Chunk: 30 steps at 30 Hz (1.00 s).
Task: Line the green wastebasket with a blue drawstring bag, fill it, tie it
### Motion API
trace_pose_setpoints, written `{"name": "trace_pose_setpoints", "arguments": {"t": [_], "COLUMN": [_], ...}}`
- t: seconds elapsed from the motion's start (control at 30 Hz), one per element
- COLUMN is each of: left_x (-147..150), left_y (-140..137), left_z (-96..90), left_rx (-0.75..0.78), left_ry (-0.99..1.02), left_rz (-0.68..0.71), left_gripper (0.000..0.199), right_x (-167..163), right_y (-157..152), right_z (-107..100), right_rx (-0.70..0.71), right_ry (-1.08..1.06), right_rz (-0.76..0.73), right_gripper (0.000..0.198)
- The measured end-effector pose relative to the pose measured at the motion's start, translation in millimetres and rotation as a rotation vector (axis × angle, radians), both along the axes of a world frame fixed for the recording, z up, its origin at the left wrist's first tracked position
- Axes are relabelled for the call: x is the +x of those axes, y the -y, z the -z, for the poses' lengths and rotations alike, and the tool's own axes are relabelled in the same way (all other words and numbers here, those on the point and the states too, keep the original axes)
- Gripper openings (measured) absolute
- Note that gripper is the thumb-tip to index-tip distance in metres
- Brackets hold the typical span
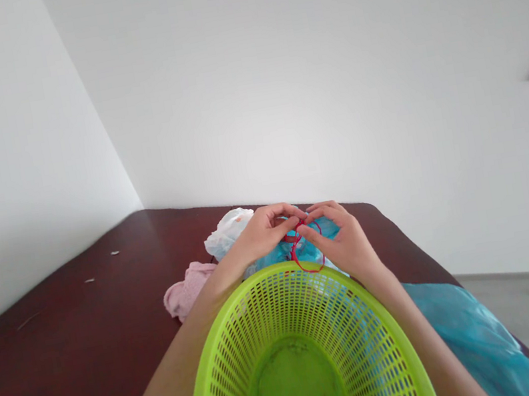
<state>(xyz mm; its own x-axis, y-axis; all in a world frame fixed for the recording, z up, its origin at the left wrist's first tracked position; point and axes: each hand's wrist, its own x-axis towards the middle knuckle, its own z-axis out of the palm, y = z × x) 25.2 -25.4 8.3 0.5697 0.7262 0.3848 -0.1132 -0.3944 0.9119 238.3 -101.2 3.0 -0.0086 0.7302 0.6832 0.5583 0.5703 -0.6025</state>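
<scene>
Just past the far rim of a lime-green plastic basket (207, 370), both hands meet at a thin red cord loop (296, 260). My left hand (270, 229) pinches the cord's upper part between thumb and fingers. From the other side, my right hand (339, 233) is closed on the same cord, thumb and fingertips together. The loop hangs down from the fingertips in front of the rim. Inside the basket, only its slotted walls and round bottom show. My forearms pass along either side of it. Behind the hands, a blue plastic bag (278, 254) lies partly hidden.
A white plastic bag (227, 231) and a pink cloth (189, 290) lie left of the hands on the dark red tabletop (116, 344). A larger blue plastic sheet or bag (468, 326) hangs over the right edge. Small scraps (89, 280) dot the left side. White walls stand behind.
</scene>
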Motion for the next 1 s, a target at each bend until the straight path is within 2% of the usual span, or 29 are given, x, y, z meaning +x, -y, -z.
{"name": "trace_pose_setpoints", "arguments": {"t": [0.2, 0.3, 0.43, 0.57, 0.67, 0.8, 0.9, 1.0], "left_x": [-1.4, -2.5, -6.6, -12.1, -15.0, -17.1, -20.0, -24.4], "left_y": [-5.7, -8.0, -6.1, -1.5, -3.4, -17.3, -29.9, -33.4], "left_z": [2.2, 4.3, 4.4, 1.7, 1.2, 5.2, 9.2, 9.7], "left_rx": [0.108, 0.125, 0.165, 0.268, 0.324, 0.254, 0.159, 0.164], "left_ry": [-0.013, -0.020, -0.121, -0.281, -0.273, -0.174, -0.089, -0.049], "left_rz": [-0.071, -0.057, -0.029, -0.140, -0.243, -0.385, -0.483, -0.536], "left_gripper": [0.014, 0.014, 0.016, 0.011, 0.014, 0.016, 0.012, 0.011], "right_x": [2.0, 0.9, -2.0, -3.4, -1.7, 3.0, 5.9, 6.5], "right_y": [-4.5, -4.8, -1.7, 4.3, 6.6, 4.8, 3.5, 4.4], "right_z": [5.0, 5.0, 3.2, -0.9, -3.2, -3.2, -3.6, -6.6], "right_rx": [-0.030, -0.028, -0.047, -0.120, -0.113, 0.015, 0.055, 0.107], "right_ry": [0.039, 0.057, 0.050, -0.142, -0.277, -0.463, -0.666, -0.862], "right_rz": [-0.004, -0.022, -0.048, -0.113, -0.105, -0.063, -0.049, -0.017], "right_gripper": [0.006, 0.002, 0.007, 0.009, 0.012, 0.023, 0.016, 0.016]}}
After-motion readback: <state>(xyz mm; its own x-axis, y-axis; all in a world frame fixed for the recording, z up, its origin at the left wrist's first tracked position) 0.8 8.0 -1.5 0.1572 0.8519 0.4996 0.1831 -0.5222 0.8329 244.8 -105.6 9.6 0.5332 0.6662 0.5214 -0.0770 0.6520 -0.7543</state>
